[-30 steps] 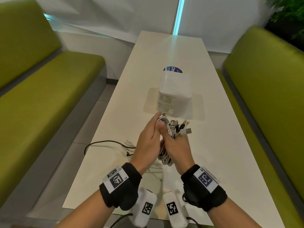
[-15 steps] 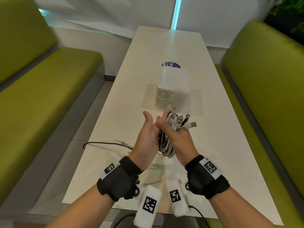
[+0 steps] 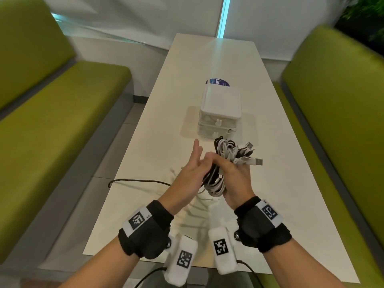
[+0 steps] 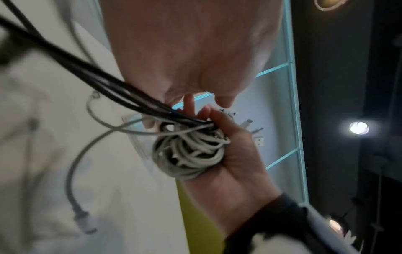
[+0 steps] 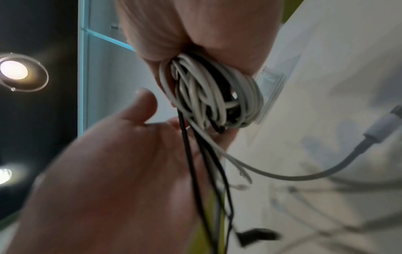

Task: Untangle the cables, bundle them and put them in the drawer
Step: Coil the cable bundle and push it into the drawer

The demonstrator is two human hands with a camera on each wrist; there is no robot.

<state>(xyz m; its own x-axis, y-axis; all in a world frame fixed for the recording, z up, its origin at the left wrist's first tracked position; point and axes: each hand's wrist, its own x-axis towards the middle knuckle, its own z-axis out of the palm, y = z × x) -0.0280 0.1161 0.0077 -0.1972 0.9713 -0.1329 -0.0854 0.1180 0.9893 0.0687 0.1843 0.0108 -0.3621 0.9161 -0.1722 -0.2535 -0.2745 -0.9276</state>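
Observation:
My right hand grips a coiled bundle of white and black cables above the table, its connector ends fanning out to the upper right. In the wrist views the coil sits in the right palm. My left hand is against the right one with its fingers straight. Loose black and white strands run from the coil across the left palm. A white stacked drawer unit stands shut just beyond the hands.
A loose black cable trails over the white table toward its left edge, and a white plug end hangs free. Green benches flank the table. A blue round label lies behind the drawers.
My left hand has come off the top of the coil and straightened its fingers. The right hand has kept its grip, with the coil turned more upright and the connectors pointing further right.

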